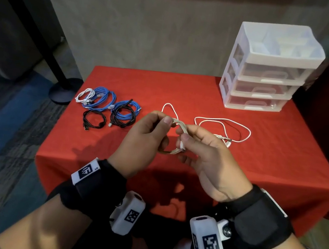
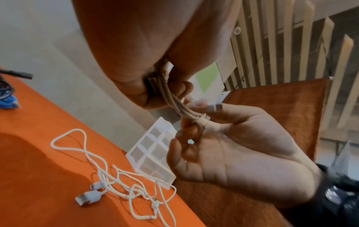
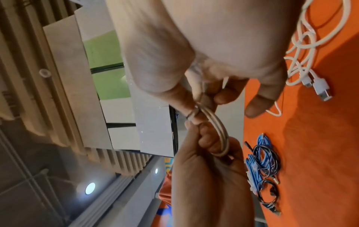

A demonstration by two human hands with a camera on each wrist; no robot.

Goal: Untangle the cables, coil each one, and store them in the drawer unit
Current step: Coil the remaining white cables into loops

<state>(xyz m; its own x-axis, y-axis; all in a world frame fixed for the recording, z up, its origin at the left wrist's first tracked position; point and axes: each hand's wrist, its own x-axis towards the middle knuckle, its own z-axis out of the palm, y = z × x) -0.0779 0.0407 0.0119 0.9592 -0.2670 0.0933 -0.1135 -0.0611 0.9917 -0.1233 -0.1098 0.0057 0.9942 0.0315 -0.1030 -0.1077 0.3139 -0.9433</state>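
Observation:
Both hands hold a coiled white cable (image 1: 177, 124) (image 2: 174, 101) (image 3: 219, 127) in the air over the middle of the red table (image 1: 262, 157). My left hand (image 1: 155, 125) (image 2: 161, 86) grips the coil's left side with curled fingers. My right hand (image 1: 185, 138) (image 3: 198, 95) pinches the cable's end where it winds round the bundle. A second, loose white cable (image 1: 223, 129) (image 2: 116, 176) (image 3: 303, 50) lies tangled on the cloth to the right of my hands. The white drawer unit (image 1: 269, 70) (image 2: 153, 150) stands at the back right, its three drawers pushed in.
Finished coils lie at the table's left: a small white coil (image 1: 85, 95), a blue coil (image 1: 103, 97), a black coil (image 1: 94, 118), and a blue and black pair (image 1: 124, 113) (image 3: 262, 161). A black stand's base (image 1: 63, 91) sits on the floor at the left.

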